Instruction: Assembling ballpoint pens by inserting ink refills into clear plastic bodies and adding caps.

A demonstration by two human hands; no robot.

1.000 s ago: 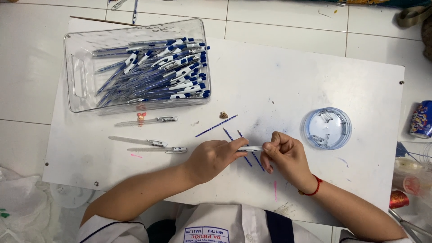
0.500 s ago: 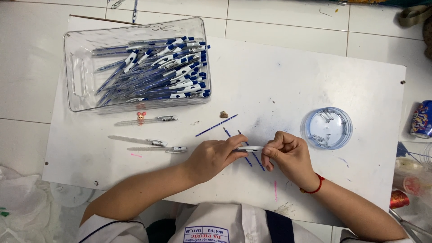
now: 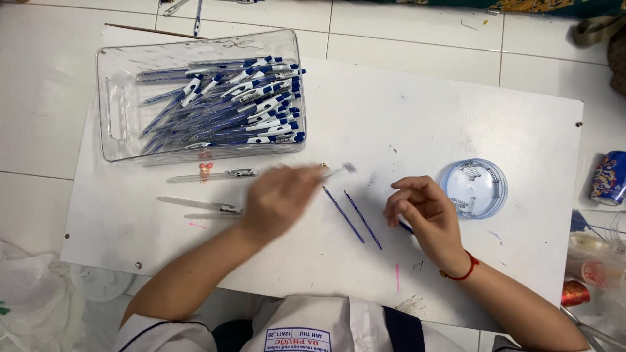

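Observation:
My left hand (image 3: 280, 195) is blurred in motion over the white board (image 3: 417, 117). It grips a clear pen barrel (image 3: 340, 171) that points right. My right hand (image 3: 424, 208) rests on the board with fingers loosely curled and nothing visibly gripped. A short bit of blue refill (image 3: 405, 227) shows under its fingers. Two thin blue refills (image 3: 352, 216) lie side by side between my hands. A round clear dish of small metal springs (image 3: 474, 188) sits just right of my right hand.
A clear plastic bin (image 3: 117, 111) of several blue and white pens stands at the back left. Two clear pen barrels (image 3: 212, 175) (image 3: 195, 204) lie in front of it. A blue can (image 3: 610, 177) and small jars (image 3: 577, 292) stand off the board's right edge.
My hands have come apart. The left hand has swung left and away with the pen barrel. The right hand has let go and stays near the refills.

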